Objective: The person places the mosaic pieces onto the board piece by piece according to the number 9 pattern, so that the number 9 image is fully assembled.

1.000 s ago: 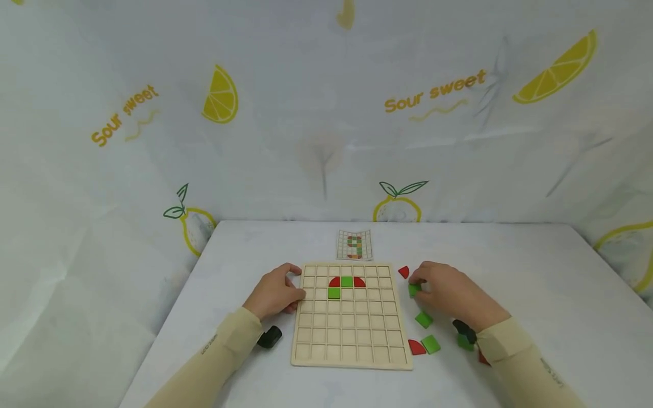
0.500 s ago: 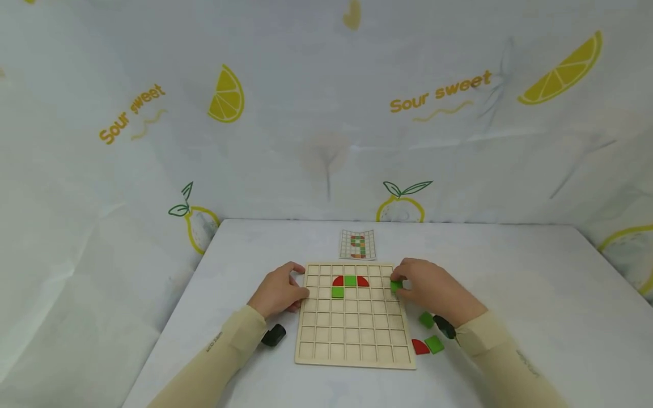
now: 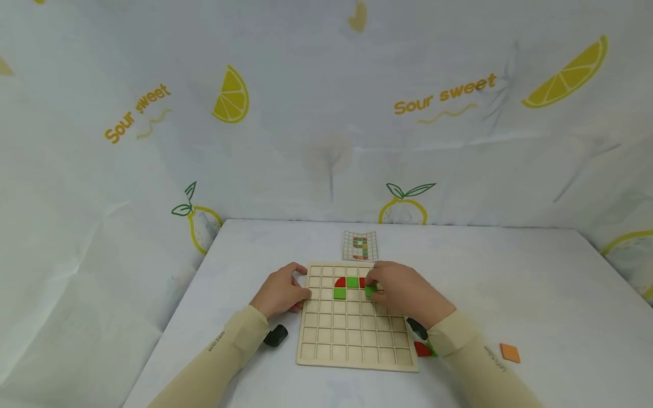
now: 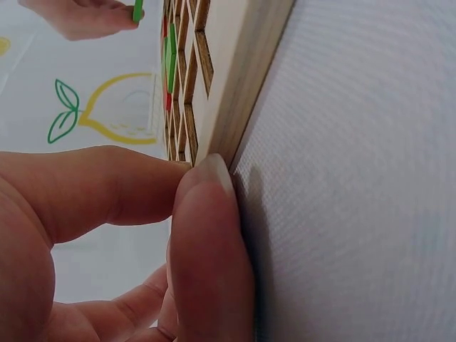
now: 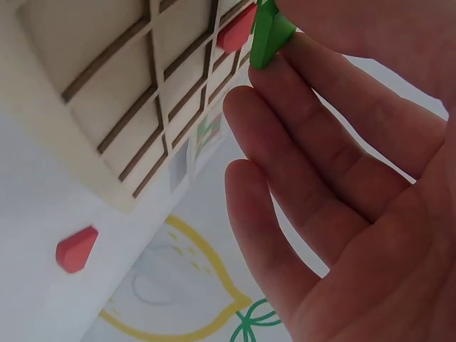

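In the head view a pale wooden grid board (image 3: 331,337) lies on the table. My left hand (image 3: 279,290) holds its left edge, thumb and index fingertips (image 4: 214,174) against the wood in the left wrist view. My right hand (image 3: 408,289) pinches a green square tile (image 3: 370,291) just over the board; the right wrist view shows this green tile (image 5: 267,35) tilted between thumb and fingers. Set in the grid are a red quarter-circle tile (image 3: 340,282), a green square (image 3: 352,281), another green square (image 3: 339,293) and a second red tile (image 3: 362,281), partly covered by my right hand.
A pattern card (image 3: 360,246) lies behind the board. A red tile (image 3: 422,349) sits by its right front corner, an orange square (image 3: 510,352) farther right. Another loose red tile (image 5: 77,249) shows in the right wrist view. A black object (image 3: 276,335) is by my left wrist.
My right hand has picked up the green square from the table right of the board and carried it left over the grid. My left hand stays at the board's edge.
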### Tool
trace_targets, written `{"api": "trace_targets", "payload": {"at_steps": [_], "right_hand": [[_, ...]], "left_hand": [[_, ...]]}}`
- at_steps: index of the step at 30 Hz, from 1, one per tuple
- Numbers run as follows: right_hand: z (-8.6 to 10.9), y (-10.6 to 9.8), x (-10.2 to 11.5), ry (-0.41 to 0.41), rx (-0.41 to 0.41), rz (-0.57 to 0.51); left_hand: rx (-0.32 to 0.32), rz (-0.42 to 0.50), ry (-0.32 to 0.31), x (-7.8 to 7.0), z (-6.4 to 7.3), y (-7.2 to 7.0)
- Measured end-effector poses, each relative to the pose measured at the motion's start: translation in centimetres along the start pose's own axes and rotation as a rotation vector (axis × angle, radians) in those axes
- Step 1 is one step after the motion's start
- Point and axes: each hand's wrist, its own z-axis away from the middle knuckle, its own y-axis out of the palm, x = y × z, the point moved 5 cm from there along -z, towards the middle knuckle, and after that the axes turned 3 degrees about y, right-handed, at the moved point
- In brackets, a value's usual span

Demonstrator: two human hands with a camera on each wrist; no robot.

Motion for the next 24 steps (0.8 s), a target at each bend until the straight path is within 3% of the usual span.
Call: {"api": "trace_targets", "payload": {"at_steps": [9,24], "right_hand": [[-0.2,0.8,0.9,-0.094,-0.030,0.040],[-0.6,1.4,0.9,-0.084,-0.042,0.095]], "left_hand": [[-0.003,0.003,0.002,-0.1,0.1,0.0],[-0.004,-0.001,0.003,0.0,0.0,0.0]]}}
